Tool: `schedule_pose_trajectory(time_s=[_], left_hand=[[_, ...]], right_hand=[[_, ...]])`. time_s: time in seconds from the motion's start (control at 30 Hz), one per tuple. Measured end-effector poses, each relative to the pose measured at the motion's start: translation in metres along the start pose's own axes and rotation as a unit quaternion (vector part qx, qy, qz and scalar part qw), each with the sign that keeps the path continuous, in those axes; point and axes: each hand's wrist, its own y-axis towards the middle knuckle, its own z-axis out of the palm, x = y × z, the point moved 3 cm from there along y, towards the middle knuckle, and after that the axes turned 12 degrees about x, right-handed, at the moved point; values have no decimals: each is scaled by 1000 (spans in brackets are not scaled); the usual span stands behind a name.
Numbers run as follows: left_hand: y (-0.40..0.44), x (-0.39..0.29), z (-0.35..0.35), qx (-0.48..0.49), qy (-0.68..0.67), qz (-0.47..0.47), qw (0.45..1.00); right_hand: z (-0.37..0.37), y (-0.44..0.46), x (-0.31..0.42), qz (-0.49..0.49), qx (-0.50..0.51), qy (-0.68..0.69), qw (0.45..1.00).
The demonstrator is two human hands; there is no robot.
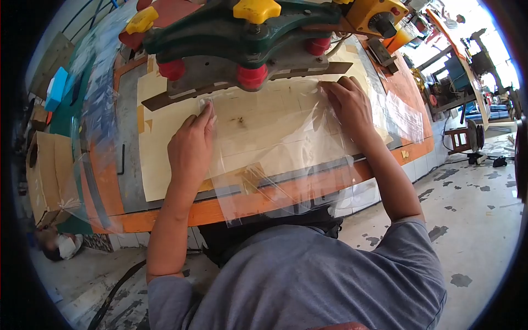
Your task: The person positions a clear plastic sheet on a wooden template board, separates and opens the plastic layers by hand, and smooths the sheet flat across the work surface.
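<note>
A clear plastic sheet [286, 154] lies over pale yellow board [159, 159] and hangs past the table's front edge. My left hand [191, 140] pinches its far left corner, thumb and fingers pressed together. At the far right corner my right hand [350, 104] has its fingers closed on the same sheet. Just beyond both hands is the long metal bar [159, 101] of a press [242, 38] with a green frame. Whether the bar touches the board cannot be made out.
Yellow star knobs [257, 10] and red knobs [252, 76] sit on the press. More clear film [404, 115] lies at right, and a hex key [121, 159] at left. A cardboard box [49, 170] stands beyond the left edge. Another person [58, 246] is low at left.
</note>
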Motion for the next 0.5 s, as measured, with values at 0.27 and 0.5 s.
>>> schedule_pose_trajectory(time_s=[0.27,0.5], left_hand=[[0,-3,-4,4,10,-6,1000],[0,-1,-1,4,9,-5,1000]], right_hand=[[2,0,-1,-5,-5,2,1000],[-1,0,1,-1,-2,7,1000]])
